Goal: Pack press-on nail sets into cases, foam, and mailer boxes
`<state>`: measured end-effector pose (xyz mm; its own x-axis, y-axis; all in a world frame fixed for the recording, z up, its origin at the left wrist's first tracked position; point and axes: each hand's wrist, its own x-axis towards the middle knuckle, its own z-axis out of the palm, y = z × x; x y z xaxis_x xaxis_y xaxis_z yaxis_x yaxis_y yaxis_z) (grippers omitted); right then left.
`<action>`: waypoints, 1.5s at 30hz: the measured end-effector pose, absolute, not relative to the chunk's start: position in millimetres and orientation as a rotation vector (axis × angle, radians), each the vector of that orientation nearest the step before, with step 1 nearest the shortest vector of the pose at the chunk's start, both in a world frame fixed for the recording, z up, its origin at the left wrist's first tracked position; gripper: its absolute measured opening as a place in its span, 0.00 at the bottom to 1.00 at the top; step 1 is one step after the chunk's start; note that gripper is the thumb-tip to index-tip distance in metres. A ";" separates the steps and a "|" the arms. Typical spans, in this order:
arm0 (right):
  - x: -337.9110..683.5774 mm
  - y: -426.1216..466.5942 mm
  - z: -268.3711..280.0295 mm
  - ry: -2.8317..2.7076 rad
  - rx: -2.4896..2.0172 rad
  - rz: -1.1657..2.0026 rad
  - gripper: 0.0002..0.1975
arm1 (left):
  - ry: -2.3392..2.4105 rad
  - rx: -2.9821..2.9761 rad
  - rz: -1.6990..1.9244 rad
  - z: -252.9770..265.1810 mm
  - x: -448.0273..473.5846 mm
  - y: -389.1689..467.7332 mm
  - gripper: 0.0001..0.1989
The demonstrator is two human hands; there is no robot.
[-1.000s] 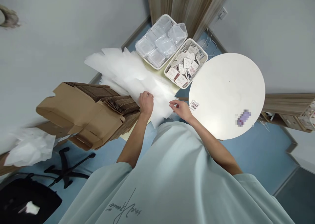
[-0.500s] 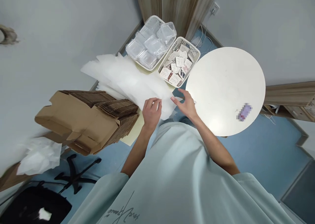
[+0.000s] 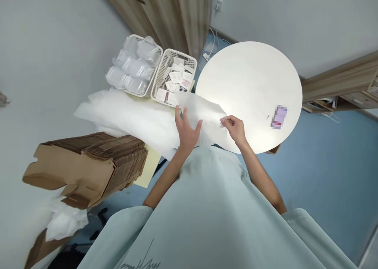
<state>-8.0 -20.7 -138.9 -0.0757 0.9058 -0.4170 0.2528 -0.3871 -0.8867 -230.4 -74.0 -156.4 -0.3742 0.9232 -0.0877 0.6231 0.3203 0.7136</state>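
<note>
A thin, translucent white sheet (image 3: 206, 111), possibly foam or packing film, hangs between my hands, over the near left edge of the round white table (image 3: 251, 72). My right hand (image 3: 235, 129) pinches its right edge between thumb and fingertips. With fingers spread, my left hand (image 3: 188, 133) lies against the sheet's left part and does not grip it. Left of that hand spreads a loose pile of similar white sheets (image 3: 126, 113).
Behind the pile stand a white basket (image 3: 161, 55) of clear plastic boxes and another basket (image 3: 193, 58) of small printed packets. Folded brown cardboard boxes (image 3: 76, 170) are stacked at left. A blurred purple object (image 3: 279, 117) lies on the table. Crumpled white material (image 3: 66, 219) sits lower left.
My right hand has taken hold of a white sheet and brought it rightward to the table's edge. My left hand has opened from curled fingers. The view has turned to the right.
</note>
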 end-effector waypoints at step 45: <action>184.4 -91.1 -307.2 -0.951 -2.495 1.232 0.18 | 1.374 2.064 -0.170 -286.7 -131.5 -42.0 0.41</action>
<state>184.4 -91.1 -307.2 0.4453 0.6268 -0.6394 0.4599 -0.7728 -0.4373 -131.5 -42.0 -286.7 0.4441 0.7809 -0.4394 0.8645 -0.2445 0.4391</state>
